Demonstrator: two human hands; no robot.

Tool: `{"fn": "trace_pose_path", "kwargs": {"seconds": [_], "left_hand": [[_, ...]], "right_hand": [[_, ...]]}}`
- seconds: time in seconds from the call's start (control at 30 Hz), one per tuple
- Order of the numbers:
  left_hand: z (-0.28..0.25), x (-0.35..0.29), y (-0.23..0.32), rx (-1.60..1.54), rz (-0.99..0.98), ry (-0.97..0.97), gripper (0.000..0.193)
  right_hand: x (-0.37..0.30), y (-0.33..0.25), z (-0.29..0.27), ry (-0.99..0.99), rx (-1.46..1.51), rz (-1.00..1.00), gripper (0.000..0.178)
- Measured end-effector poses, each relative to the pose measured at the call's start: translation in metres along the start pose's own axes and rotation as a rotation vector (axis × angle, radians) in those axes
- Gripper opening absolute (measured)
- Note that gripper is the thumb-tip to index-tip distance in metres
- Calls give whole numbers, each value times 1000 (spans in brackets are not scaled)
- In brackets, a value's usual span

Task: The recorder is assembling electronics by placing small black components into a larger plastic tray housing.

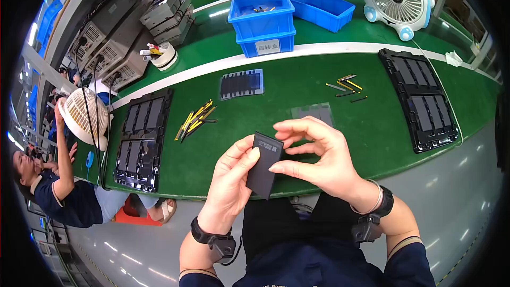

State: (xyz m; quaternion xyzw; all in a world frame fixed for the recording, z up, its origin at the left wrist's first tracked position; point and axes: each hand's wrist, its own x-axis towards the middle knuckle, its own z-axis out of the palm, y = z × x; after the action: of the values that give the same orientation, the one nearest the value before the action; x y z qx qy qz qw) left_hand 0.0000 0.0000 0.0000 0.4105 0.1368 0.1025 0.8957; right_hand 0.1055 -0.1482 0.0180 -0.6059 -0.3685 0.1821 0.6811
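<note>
A flat black battery (264, 166) with small pale print near its top is held tilted above the near edge of the green table (212, 151). My left hand (232, 175) grips it along its left side, thumb on its face. Beside its right edge, my right hand (319, 154) has its fingers curved and apart; the thumb tip is at the edge, and I cannot tell whether it touches. Behind that hand lies a partly hidden clear-edged grey sheet (314, 110). A sheet of black strips (241, 84) lies farther back.
Black trays with dark flat pieces stand left (139, 137) and right (422, 98). Yellow-and-black strips lie in left (195, 119) and right (348, 85) piles. Blue bins (263, 40), a white-blue fan (396, 0) and its cord are behind. A person (66, 191) sits at left beside another fan (87, 114).
</note>
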Motion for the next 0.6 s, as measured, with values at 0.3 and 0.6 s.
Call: {"fn": "trace_pose_path", "kwargs": {"seconds": [0.3,0.6], "left_hand": [[14,-9,-4,435,356,47,25],[16,-11,-3,661,511,133,26]], "right_hand": [[0,3,-10,-106,-45,-30,31],[9,-3,-5,-129,27,96,43]]}}
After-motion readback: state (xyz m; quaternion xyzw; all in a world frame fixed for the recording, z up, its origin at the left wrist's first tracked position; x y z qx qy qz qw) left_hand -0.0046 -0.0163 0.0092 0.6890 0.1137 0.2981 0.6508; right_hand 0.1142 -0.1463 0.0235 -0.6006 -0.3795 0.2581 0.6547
